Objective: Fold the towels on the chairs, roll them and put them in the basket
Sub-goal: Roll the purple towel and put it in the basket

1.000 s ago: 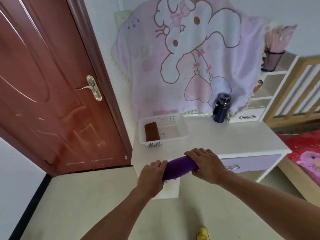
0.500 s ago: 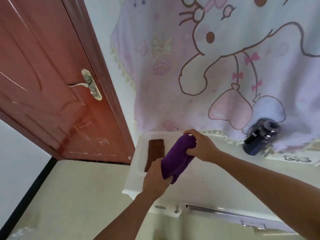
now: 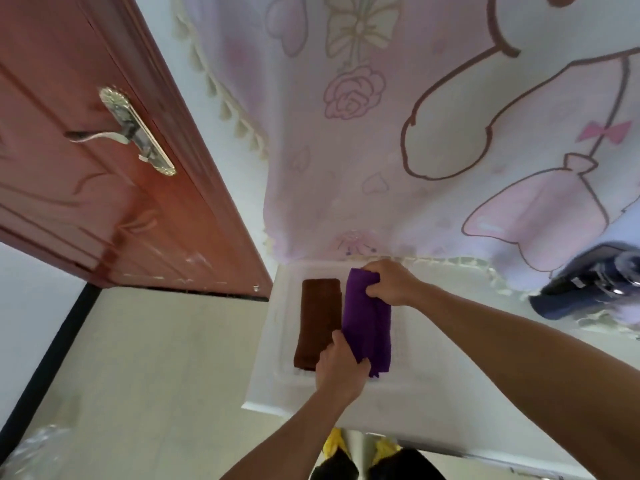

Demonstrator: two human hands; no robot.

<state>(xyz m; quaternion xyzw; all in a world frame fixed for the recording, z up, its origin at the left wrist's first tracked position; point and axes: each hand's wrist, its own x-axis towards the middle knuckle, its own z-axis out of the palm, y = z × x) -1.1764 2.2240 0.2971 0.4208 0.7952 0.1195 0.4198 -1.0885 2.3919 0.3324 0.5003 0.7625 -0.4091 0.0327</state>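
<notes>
A pink cartoon blanket (image 3: pixel 381 150) hangs behind the basket (image 3: pixel 284 306), and a red-brown door (image 3: pixel 104 209) stands to the basket's left. Inside the basket the rolled purple towel (image 3: pixel 367 327) lies mid-basket, just beside the rolled brown towel (image 3: pixel 317 317) at the basket's left side. The right hand (image 3: pixel 391 284) grips the purple towel's far end, and the left hand (image 3: pixel 341 370) pinches its near end.

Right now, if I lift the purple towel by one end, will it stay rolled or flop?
Probably flop: the purple towel is soft cloth, creased where your right hand pinches it. Its near end by the left hand looks loose, so the roll may open. Likely light, and unlikely to roll off, lying beside the brown towel in the basket.
</notes>
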